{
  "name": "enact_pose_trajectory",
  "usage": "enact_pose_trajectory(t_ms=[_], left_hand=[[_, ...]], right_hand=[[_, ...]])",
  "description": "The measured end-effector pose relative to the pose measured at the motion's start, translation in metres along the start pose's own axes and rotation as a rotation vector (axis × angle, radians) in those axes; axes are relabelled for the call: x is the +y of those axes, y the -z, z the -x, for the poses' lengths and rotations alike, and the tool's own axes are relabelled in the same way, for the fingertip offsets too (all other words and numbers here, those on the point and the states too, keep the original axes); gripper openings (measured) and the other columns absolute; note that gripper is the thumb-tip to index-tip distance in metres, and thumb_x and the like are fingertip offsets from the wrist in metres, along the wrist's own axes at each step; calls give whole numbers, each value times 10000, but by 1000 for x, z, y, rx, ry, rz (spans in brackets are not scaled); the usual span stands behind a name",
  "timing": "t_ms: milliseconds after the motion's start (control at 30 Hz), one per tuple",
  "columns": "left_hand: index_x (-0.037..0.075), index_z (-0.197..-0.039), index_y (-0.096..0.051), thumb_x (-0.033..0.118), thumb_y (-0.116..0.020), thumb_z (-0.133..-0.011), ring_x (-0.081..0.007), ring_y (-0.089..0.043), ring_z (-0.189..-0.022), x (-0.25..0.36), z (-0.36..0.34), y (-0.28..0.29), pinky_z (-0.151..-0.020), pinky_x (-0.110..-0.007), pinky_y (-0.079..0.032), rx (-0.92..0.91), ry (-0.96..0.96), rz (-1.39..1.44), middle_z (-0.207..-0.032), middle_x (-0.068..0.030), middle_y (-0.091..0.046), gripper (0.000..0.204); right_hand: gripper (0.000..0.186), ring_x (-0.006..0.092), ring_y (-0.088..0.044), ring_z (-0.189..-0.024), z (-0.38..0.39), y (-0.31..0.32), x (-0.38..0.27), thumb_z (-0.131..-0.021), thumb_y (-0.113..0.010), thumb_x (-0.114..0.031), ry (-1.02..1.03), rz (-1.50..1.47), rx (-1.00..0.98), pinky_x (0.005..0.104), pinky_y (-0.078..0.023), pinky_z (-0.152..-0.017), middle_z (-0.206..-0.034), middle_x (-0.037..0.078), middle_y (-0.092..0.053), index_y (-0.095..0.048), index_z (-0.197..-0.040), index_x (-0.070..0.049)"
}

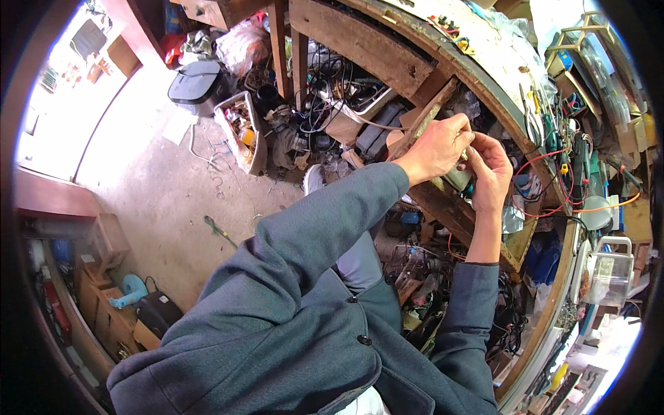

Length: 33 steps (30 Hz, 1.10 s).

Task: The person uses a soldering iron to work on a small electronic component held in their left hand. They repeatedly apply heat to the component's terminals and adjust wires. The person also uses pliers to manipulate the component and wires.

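Note:
My left hand and my right hand meet close together at the workbench, over a wooden frame that looks like a pulled-out drawer. Both have their fingers bent in a pinch. Something small and pale shows between the fingertips, too small and too covered for me to name. A thin light cable runs toward my left wrist from the clutter beneath the bench; whether it reaches the fingers is hidden. Dark grey sleeves cover both forearms.
Pliers and other hand tools lie along the bench edge, with red and orange wires at the right. Under the bench are tangled black cables. A bin of scraps and a black lidded bin stand on the floor.

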<state>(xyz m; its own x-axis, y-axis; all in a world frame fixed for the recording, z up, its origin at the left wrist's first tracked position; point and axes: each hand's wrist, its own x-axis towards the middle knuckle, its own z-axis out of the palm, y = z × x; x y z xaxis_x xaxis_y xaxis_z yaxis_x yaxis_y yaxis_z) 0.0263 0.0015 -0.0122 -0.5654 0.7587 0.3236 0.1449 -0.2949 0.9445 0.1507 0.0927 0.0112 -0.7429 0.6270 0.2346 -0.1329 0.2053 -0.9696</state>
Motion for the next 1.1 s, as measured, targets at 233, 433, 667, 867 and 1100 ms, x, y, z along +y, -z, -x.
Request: enact_pose_trajectory(t_ms=[233,433,667,867,1100], left_hand=[[-29,-977,-683,183,-689,-942,-101,-616,-684,17,5,6,-619,-312,-508,-24,73,185,-754,-71,-687,216],[-43,-1020,-683,157,-632,-968,-190,-680,-768,-4,-3,1,-688,-334,-531,46,-88,-103,-904,-139,-698,213],[-71,-1168,-648,84,-594,-963,-227,-698,-942,-3,-1,5,-820,-336,-547,-47,-81,-91,-1065,-181,-719,263],[-58,-1077,-727,73,-678,-919,-119,-693,-787,-3,1,2,-698,-263,-574,-27,55,68,-931,-99,-754,210],[-34,-959,-754,70,-739,-880,-113,-697,-725,4,1,1,-666,-256,-580,-1,160,108,-838,-85,-751,132]], right_hand=[[326,116,-672,-900,1,1,0,-906,-700,15,38,-36,-14,236,-558,-679,-1047,73,-699,-611,-1220,26],[367,106,-679,-845,-2,1,4,-905,-711,-6,-1,34,15,224,-539,-661,-1005,54,-706,-617,-1259,11],[379,63,-633,-825,-3,1,14,-935,-649,35,71,177,65,211,-528,-664,-966,8,-678,-646,-1305,-48],[204,147,-647,-840,-1,4,17,-918,-643,31,196,441,157,278,-512,-773,-934,95,-700,-717,-1106,1],[145,152,-650,-763,3,3,2,-870,-690,37,330,539,187,269,-499,-706,-852,89,-712,-743,-998,-5]])
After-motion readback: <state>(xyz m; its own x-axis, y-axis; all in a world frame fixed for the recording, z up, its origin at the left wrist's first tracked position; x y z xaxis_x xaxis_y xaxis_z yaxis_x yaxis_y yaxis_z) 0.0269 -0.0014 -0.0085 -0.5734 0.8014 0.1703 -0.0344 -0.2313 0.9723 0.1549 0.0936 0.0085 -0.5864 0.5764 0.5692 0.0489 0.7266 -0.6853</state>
